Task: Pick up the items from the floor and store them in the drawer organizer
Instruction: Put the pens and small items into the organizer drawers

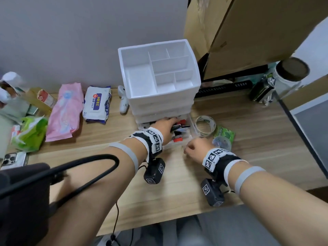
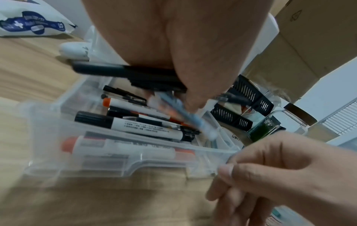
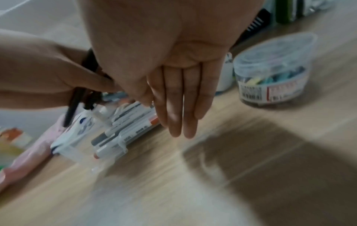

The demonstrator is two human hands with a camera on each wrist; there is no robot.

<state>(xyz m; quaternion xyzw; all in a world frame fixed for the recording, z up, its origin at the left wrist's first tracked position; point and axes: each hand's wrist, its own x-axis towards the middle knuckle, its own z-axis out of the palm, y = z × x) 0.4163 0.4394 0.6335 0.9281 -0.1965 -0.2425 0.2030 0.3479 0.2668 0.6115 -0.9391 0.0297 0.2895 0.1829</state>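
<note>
The white drawer organizer [image 1: 140, 82] stands on the wooden floor against the wall. Its clear bottom drawer [image 2: 108, 169] is pulled out and holds several markers [image 2: 146, 126] with orange and black caps. My left hand [image 1: 166, 125] reaches into the drawer and grips a bunch of pens: black pens [image 2: 123, 73] and a blurred blue pen [image 2: 185, 119]. My right hand [image 1: 193, 148] is at the drawer's front right corner, and its fingers [image 3: 179, 107] are straight and hold nothing. In the left wrist view the right hand [image 2: 260, 168] touches that corner.
To the right of the drawer lie a tape roll [image 1: 205, 126], a green packet [image 1: 225, 133] and a clear tub of clips [image 3: 274, 73]. A wipes pack [image 1: 96, 103], a pink pack [image 1: 65, 110] and a phone [image 1: 14, 159] lie on the left. Cardboard boxes [image 1: 257, 32] stand behind.
</note>
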